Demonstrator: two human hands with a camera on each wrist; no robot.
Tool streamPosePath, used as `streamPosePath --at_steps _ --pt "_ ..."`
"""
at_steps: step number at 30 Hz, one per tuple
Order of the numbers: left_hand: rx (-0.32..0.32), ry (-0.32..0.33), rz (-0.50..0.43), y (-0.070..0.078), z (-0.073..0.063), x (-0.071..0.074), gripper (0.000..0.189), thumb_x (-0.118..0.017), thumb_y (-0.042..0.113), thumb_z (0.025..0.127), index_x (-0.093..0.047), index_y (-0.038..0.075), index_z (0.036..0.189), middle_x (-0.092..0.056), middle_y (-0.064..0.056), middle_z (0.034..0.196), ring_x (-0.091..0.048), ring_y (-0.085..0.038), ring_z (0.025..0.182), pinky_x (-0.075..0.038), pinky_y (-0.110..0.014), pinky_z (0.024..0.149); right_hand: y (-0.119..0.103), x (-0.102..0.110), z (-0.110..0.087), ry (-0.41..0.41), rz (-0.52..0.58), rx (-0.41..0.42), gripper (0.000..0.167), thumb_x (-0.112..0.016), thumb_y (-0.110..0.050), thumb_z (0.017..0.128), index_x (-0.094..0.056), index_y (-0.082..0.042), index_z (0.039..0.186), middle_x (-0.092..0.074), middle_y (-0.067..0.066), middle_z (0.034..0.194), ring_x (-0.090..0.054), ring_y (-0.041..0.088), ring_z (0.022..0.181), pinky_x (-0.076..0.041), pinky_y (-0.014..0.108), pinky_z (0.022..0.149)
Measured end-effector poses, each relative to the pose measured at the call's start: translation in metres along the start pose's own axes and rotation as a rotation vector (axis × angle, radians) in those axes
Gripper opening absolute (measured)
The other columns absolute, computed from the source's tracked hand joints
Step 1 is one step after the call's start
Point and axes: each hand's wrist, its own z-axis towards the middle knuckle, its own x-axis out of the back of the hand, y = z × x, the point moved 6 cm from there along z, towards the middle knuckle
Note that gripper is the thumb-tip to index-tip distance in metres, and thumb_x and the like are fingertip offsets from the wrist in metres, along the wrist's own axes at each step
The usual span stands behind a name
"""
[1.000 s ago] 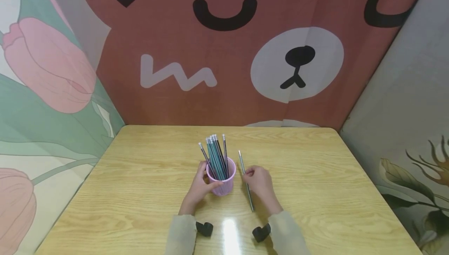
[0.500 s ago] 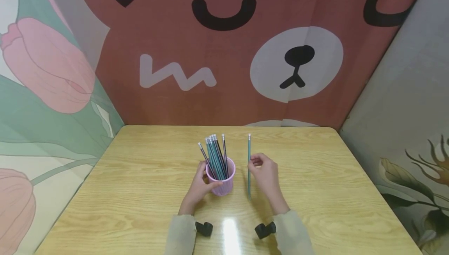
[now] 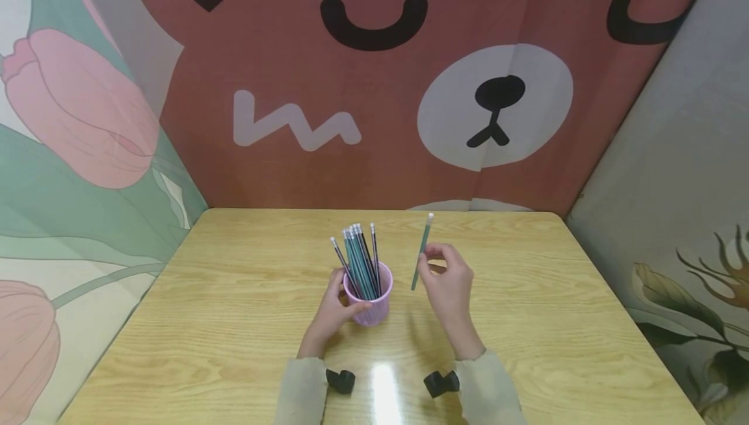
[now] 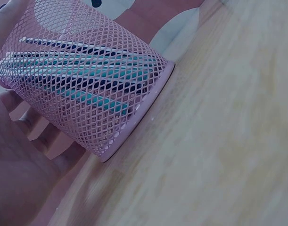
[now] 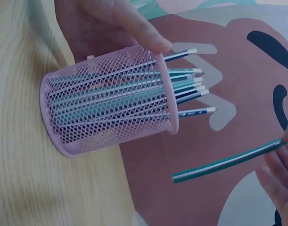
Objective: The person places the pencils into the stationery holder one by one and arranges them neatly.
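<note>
My left hand (image 3: 332, 316) holds a pink mesh pencil cup (image 3: 376, 314) by its left side, thumb along the near rim. Upright on the table, the cup bears several teal and dark striped pencils (image 3: 361, 266), their white erasers up. To the right of it, my right hand (image 3: 450, 288) pinches one teal pencil (image 3: 426, 234) between thumb and fingers, in the air and tilted slightly, eraser upward. In the right wrist view this pencil (image 5: 219, 165) has its lower end apart from the mesh cup (image 5: 111, 106). The left wrist view shows the left fingers behind the cup (image 4: 94, 89).
A light wood table (image 3: 246, 321) lies under both hands. Behind it hangs a red-brown backdrop (image 3: 281, 178) with a bear face, and patterned cloth (image 3: 70, 217) stands at the left. Black wrist straps (image 3: 341, 381) sit at the sleeves.
The right hand has lifted the pencil from lying on the table to nearly upright in the air, with its eraser end up. The left hand and the cup have stayed in place.
</note>
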Motion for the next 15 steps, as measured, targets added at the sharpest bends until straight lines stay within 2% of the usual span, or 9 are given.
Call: streamPosePath --at_steps 7,11,15 --pt "0.003 0.004 0.008 0.000 0.000 0.000 0.084 -0.082 0.013 0.074 -0.037 0.014 0.145 -0.041 -0.012 0.140 -0.047 -0.036 0.126 -0.040 -0.054 0.110 -0.017 0.002 -0.002 0.089 0.066 0.122 0.015 -0.069 0.012 0.077 -0.064 0.006 0.090 -0.068 0.016 0.085 -0.068 0.028 0.081 -0.059 0.016 0.065" --pt "0.000 0.004 0.011 0.001 0.000 0.000 0.084 -0.082 0.012 0.074 -0.037 0.014 0.145 -0.041 -0.012 0.139 -0.046 -0.035 0.127 -0.040 -0.053 0.110 -0.021 -0.002 -0.005 0.112 0.121 0.139 0.016 -0.069 0.012 0.077 -0.065 0.004 0.090 -0.068 0.015 0.084 -0.066 0.024 0.080 -0.059 0.018 0.063" --pt "-0.004 0.001 0.012 0.001 0.000 0.000 0.083 -0.081 0.012 0.074 -0.037 0.014 0.144 -0.041 -0.012 0.139 -0.046 -0.035 0.128 -0.041 -0.053 0.110 -0.022 -0.011 -0.009 0.101 0.166 0.125 0.015 -0.069 0.010 0.079 -0.066 0.003 0.092 -0.069 0.014 0.085 -0.065 0.021 0.081 -0.060 0.020 0.061"
